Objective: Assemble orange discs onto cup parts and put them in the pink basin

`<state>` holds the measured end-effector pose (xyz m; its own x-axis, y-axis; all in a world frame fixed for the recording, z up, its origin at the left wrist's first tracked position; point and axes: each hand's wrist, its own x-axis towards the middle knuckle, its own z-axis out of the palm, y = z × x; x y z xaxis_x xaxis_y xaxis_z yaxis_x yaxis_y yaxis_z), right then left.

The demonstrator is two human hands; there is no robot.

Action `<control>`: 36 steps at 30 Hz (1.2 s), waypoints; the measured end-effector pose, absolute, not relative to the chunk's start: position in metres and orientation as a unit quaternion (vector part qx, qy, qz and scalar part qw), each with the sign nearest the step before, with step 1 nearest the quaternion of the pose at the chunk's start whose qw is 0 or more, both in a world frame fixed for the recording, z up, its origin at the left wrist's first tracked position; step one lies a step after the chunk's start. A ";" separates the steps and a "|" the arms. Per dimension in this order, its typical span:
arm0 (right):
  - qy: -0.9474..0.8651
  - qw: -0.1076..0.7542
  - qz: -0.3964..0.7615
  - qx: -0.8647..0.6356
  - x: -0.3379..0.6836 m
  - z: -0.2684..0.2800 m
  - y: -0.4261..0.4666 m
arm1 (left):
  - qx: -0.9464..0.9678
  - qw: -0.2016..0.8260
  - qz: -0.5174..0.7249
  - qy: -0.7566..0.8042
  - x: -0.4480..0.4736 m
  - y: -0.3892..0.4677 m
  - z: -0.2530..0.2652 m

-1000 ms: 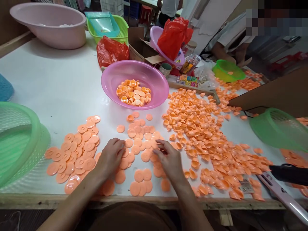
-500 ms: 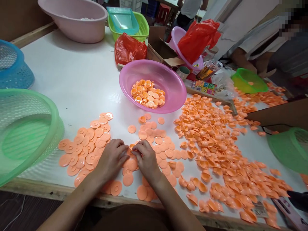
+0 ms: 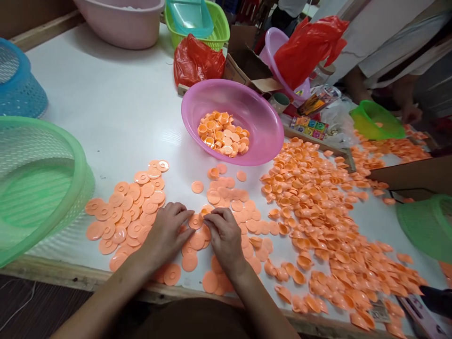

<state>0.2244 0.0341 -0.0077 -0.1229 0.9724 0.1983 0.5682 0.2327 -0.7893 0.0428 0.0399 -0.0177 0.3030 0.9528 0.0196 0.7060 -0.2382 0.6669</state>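
Note:
My left hand (image 3: 171,230) pinches a flat orange plastic disc (image 3: 195,221) by its edge, with a raised ring showing in its middle. Close to its right, my right hand (image 3: 226,235) has its fingertips closed on a small orange plastic cup (image 3: 205,210), partly hidden by the fingers. Loose orange discs (image 3: 197,241) lie below and around both hands. To the left of my left hand spreads a pile of ringed discs (image 3: 136,207). Beyond the hands, a pink basin (image 3: 263,125) holds several orange cups joined with discs (image 3: 222,134).
A large heap of orange cups (image 3: 310,202) covers the right side. Green (image 3: 79,160) and blue (image 3: 35,94) baskets stand at left. Behind the basin are a red bag (image 3: 197,61) and a cardboard box (image 3: 243,70). A co-worker's hand (image 3: 411,113) is near a green bowl (image 3: 381,129).
My hands have drawn slightly apart, and the disc now shows between the fingertips. The whole view has shifted a little. The co-worker's hand at right has moved.

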 end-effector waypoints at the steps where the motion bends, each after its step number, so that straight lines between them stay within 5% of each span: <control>1: -0.696 0.361 0.278 -0.555 0.225 -0.008 0.034 | 0.761 0.269 0.209 0.552 0.045 0.040 -0.017; 10: -0.816 0.235 0.152 -0.507 0.207 -0.025 0.032 | 0.757 0.251 0.224 0.560 0.042 0.047 -0.028; 18: -0.836 0.215 0.120 -0.491 0.205 -0.024 0.033 | 0.615 0.450 0.237 0.602 0.043 0.069 -0.008; 32: -0.833 0.253 0.098 -0.482 0.206 -0.030 0.026 | 0.672 0.369 0.232 0.599 0.045 0.066 -0.009; 36: -0.780 0.350 0.136 -0.501 0.214 0.011 0.059 | 0.646 0.209 0.315 0.664 -0.003 0.063 -0.001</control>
